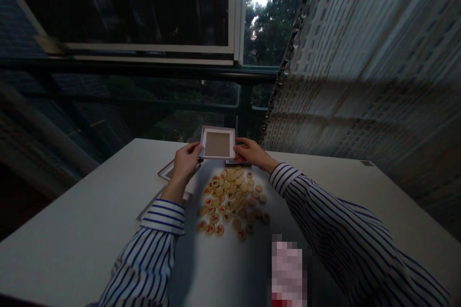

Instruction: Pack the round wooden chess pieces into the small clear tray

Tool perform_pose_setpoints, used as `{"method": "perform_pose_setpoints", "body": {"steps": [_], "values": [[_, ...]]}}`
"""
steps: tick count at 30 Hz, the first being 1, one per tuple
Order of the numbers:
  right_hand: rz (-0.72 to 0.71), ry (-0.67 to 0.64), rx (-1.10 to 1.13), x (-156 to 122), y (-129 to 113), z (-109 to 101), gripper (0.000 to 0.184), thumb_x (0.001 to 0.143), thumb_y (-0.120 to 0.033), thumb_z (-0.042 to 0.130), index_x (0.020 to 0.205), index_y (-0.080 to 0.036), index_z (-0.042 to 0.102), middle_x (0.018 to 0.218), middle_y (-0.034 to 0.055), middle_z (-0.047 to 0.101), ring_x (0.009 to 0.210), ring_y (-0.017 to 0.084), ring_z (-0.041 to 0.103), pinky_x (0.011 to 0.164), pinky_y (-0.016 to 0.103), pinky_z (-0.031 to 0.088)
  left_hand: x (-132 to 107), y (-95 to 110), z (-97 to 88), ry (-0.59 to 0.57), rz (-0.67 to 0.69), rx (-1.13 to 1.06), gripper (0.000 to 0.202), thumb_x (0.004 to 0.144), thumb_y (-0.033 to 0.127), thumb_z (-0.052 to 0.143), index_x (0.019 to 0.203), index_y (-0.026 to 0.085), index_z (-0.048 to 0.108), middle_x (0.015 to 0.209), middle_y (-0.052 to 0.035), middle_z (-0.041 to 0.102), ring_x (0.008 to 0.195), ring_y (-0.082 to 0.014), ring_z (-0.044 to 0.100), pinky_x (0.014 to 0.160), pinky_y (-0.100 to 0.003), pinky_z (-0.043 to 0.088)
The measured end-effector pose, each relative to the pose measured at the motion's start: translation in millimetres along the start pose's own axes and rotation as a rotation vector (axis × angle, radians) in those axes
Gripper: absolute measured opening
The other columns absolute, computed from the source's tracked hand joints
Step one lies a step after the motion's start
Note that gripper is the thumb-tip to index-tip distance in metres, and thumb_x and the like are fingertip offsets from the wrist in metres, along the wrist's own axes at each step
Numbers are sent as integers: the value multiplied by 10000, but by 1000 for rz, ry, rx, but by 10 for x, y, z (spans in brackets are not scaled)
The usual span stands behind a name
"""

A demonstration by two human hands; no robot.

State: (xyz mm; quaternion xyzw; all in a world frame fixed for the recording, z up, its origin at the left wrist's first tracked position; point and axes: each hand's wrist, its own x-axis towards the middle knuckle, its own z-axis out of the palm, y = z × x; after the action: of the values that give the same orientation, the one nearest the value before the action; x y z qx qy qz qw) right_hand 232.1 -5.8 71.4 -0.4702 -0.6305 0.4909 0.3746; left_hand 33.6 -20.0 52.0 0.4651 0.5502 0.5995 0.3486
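A shallow square box (217,144) with pale walls and a brown panel inside is held up, tilted towards me, above the far part of the table. My left hand (186,159) grips its left edge, thumb near the rim. On the right edge, my right hand (254,152) has its fingers closed round the side. Below and nearer to me lies a loose spread of round wooden xiangqi pieces (230,192). Some show red or dark characters; others have plain faces up.
Two shallow frames or box parts lie by my left forearm, one farther (165,171) and one nearer (148,207), partly hidden. Another flat box part (237,162) lies behind the pieces. A white table (90,211) carries everything; a railing (144,71), window and curtain (360,57) stand beyond.
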Motion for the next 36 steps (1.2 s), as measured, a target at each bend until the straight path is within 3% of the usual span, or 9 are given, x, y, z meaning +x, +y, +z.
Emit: {"method": "perform_pose_setpoints", "body": {"steps": [6,24,36], "values": [[-19,17,53,-133,77,-76,339,795,-170,489,1128,-131,437,620,-18,552,518,63,528,495,186,490,-116,-24,43,-37,7,-32,299,670,271,601,928,121,624,821,-62,633,578,-102,576,477,-212,502],[-53,83,81,-631,176,-376,396,774,-201,514,1152,-119,428,612,-9,572,537,77,540,526,207,472,-454,53,341,-164,1,-83,323,665,291,598,943,128,620,839,-58,638,693,-141,581,531,-250,522],[-108,138,52,-857,280,-568,444,738,-219,536,1156,-108,435,633,-5,589,570,81,541,567,212,449,-560,-105,520,-219,45,-7,397,653,389,594,966,148,621,928,-81,656,793,-200,609,701,-342,498]]}}
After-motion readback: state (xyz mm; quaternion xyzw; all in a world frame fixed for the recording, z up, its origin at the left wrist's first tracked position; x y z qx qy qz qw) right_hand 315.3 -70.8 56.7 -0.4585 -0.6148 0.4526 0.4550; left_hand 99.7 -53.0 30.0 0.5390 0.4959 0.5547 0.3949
